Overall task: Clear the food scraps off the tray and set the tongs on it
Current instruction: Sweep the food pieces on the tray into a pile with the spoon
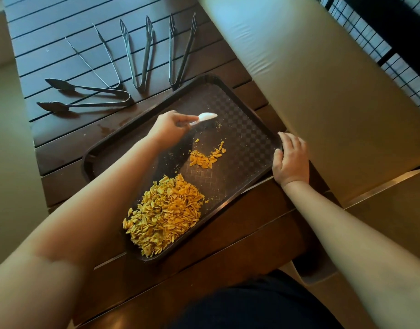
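Wooden tabletop [62, 138]: dark slats, carrying the tray and four tongs [133, 53] fanned beyond its far edge.
Tray [247, 129]: dark, checkered, lying askew.
Scraps [164, 214]: big yellow heap at the near end, a smaller pile [206, 156] mid-tray.
Right hand [290, 160]: loosely open, fingers resting on the tray's right rim.
Left hand [168, 127]: closed around a white spoon [205, 117] held above the tray.

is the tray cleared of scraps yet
No. The tray still holds a large scrap pile near its front corner and a smaller pile mid-tray.
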A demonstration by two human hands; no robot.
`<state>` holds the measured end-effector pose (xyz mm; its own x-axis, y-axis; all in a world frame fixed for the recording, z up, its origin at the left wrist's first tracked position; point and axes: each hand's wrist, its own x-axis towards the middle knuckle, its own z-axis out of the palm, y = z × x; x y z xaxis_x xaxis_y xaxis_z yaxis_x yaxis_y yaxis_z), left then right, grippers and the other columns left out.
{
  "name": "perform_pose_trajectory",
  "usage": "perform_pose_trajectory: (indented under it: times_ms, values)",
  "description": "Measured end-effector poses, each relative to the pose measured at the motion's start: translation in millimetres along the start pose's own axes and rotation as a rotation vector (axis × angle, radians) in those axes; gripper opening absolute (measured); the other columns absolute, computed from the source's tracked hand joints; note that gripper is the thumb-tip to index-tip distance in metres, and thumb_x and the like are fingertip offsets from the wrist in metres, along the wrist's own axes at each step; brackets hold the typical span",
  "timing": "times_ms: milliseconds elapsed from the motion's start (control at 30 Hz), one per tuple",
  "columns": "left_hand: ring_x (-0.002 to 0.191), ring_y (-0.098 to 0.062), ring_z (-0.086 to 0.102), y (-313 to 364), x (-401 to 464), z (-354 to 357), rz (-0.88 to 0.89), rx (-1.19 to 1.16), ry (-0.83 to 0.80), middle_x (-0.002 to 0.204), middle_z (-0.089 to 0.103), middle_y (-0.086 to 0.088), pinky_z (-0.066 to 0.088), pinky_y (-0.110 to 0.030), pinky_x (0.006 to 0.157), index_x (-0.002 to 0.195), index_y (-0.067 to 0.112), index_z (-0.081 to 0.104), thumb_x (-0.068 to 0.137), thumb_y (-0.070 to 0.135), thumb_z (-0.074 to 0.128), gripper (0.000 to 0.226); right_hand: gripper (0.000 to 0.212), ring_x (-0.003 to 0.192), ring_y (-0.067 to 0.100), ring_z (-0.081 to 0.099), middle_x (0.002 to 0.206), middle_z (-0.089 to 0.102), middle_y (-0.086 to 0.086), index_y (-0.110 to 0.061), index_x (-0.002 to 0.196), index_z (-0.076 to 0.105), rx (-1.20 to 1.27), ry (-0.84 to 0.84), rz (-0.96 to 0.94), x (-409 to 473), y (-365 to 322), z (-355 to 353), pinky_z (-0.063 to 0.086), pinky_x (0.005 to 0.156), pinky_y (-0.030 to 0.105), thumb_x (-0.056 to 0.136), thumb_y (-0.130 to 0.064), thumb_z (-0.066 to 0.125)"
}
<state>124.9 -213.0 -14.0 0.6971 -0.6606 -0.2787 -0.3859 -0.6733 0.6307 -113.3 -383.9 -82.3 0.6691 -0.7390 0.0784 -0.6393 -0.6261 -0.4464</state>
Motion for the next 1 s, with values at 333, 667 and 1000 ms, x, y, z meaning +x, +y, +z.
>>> perform_pose_trajectory:
  times_ms: [333,667,1000]
  values:
    - [0.090,-0.010,0.050,0,-5,-3,0.001,0.098,-0.327,0.098,0.052,0.008,0.038,-0.026,0.081,0.117,0.028,0.063,0.092,0.013,0.054,0.031,0.050,0.124,0.030,0.042,0.134,0.051,0.013,-0.007,0.132,0.051,0.010,0.010,-0.002,1,2,1,0.034,0.105,0.042,0.089,-0.026,0.035]
    - [0.080,-0.010,0.049,4,-6,6,0.001,-0.024,-0.162,0.096,0.053,0.002,0.043,-0.024,0.070,0.114,0.032,0.064,0.092,0.014,0.054,0.030,0.050,0.123,0.030,0.043,0.134,0.051,0.013,-0.008,0.132,0.051,0.028,0.004,0.001,2,1,1,0.037,0.104,0.043,0.089,-0.027,0.034]
    - [0.089,-0.006,0.052,1,-14,1,0.034,0.168,-0.491,0.094,0.057,0.011,0.039,-0.023,0.080,0.105,0.032,0.068,0.086,0.022,0.064,0.022,0.054,0.125,0.029,0.042,0.135,0.051,0.013,-0.008,0.133,0.050,0.006,-0.004,0.002,0,1,-1,0.035,0.104,0.041,0.089,-0.031,0.029]
